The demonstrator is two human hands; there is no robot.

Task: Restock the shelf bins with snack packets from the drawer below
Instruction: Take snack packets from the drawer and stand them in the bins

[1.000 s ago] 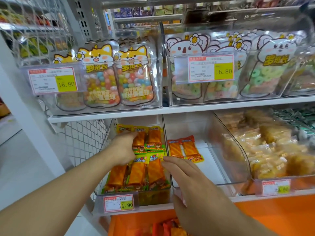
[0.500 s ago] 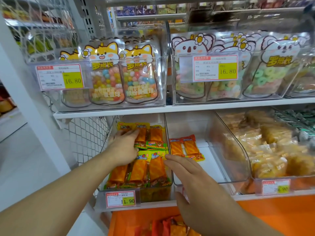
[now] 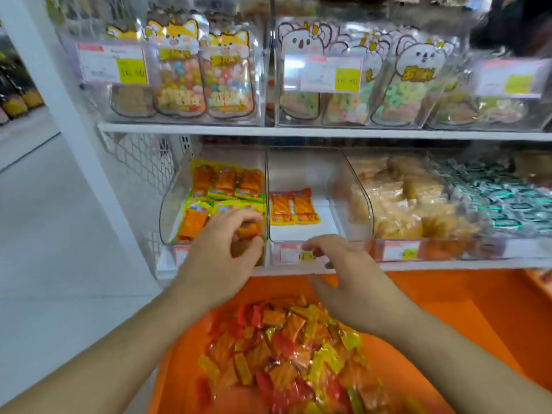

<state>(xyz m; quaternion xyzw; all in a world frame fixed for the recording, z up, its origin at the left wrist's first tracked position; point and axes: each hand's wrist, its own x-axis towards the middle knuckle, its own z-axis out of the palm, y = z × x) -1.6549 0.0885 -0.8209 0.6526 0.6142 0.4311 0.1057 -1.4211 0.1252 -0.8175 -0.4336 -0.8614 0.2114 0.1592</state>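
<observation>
The loose orange, red and yellow snack packets (image 3: 286,354) lie in the orange drawer (image 3: 433,309) directly beneath both hands; the right hand (image 3: 343,276), fingers apart and empty, hovers nearer, while the left hand (image 3: 221,249) curls, contents unclear.

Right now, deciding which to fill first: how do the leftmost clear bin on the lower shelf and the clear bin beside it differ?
The leftmost bin holds rows of green-edged orange packets covering its floor; the middle bin holds only two yellow-edged orange packets, its white floor mostly bare. The left hand is at the leftmost bin's front; the right hand is before the middle bin's. Both are clear, slope-sided and price-tagged.
</observation>
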